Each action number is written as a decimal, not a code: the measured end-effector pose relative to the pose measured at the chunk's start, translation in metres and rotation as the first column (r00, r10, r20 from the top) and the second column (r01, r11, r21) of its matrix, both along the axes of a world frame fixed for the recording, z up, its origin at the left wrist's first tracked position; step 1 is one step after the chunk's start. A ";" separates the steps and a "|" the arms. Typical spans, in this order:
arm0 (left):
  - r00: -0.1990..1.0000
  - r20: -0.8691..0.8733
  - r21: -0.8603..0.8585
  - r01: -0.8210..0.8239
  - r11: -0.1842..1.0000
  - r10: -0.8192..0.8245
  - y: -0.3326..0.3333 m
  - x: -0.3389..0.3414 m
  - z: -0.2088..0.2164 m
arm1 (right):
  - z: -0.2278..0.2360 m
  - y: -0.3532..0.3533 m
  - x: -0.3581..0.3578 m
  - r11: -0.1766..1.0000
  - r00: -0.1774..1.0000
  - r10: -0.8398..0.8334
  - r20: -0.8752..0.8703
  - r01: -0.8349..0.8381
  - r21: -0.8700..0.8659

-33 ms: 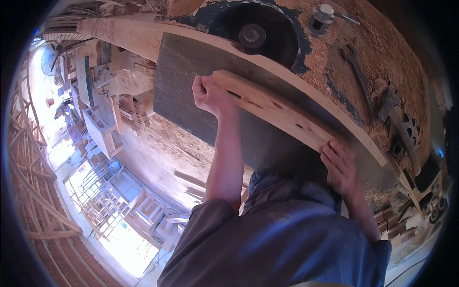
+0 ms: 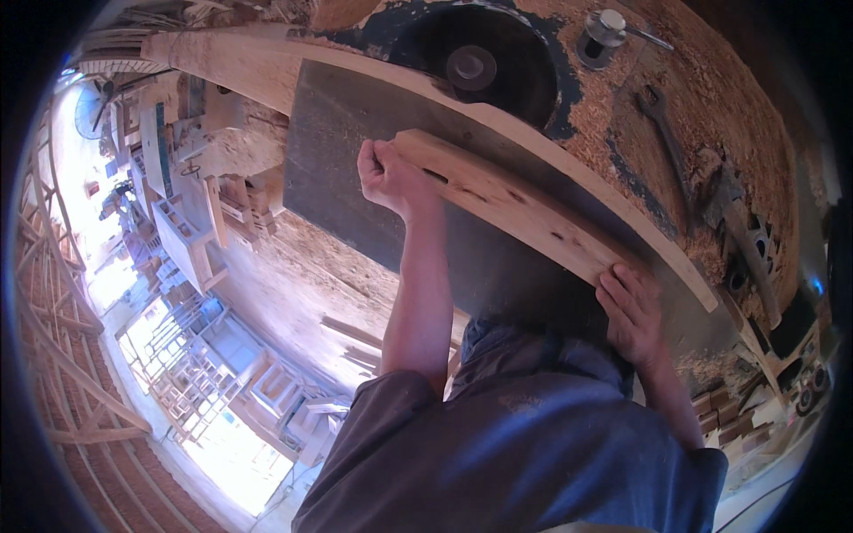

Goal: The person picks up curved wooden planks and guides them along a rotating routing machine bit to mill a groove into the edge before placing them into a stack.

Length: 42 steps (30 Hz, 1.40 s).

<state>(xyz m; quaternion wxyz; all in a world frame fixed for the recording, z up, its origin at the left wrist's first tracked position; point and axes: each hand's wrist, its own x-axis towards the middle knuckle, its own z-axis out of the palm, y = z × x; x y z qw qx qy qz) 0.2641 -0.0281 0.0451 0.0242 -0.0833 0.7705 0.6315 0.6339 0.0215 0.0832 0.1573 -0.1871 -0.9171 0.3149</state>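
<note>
A pale wooden board [image 2: 524, 209] with a dark slot near its left end and several dark marks lies slantwise above a grey metal machine table [image 2: 333, 147]. Curled round the board's left end is my left hand [image 2: 387, 178], its fingers closed. My right hand [image 2: 633, 311] grips the other end, fingers bent over the edge and the thumb side partly hidden. Beyond the board runs a long wooden fence [image 2: 533, 147], with a strip of the metal table showing between the two.
Behind the fence sits a dark round disc [image 2: 471, 67] with a hub. Wood shavings surround a metal cylinder with a handle [image 2: 604, 37], a wrench [image 2: 662, 129] and a hammer-like tool [image 2: 742, 226] at the right. Wooden frames [image 2: 275, 391] stand on the floor at left.
</note>
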 end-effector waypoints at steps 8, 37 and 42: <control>0.998 -0.044 -0.012 0.036 0.999 -0.037 0.014 -0.006 -0.007 | -0.003 -0.002 -0.004 0.998 0.998 -0.064 0.015 0.064 -0.005; 0.993 -0.093 -0.012 0.078 0.997 -0.079 0.049 -0.008 -0.009 | 0.002 0.010 -0.015 0.988 0.989 -0.147 -0.005 0.147 0.054; 0.996 -0.053 0.036 0.080 0.996 -0.078 0.042 -0.003 -0.004 | 0.006 0.014 -0.017 0.989 0.989 -0.144 -0.044 0.146 0.040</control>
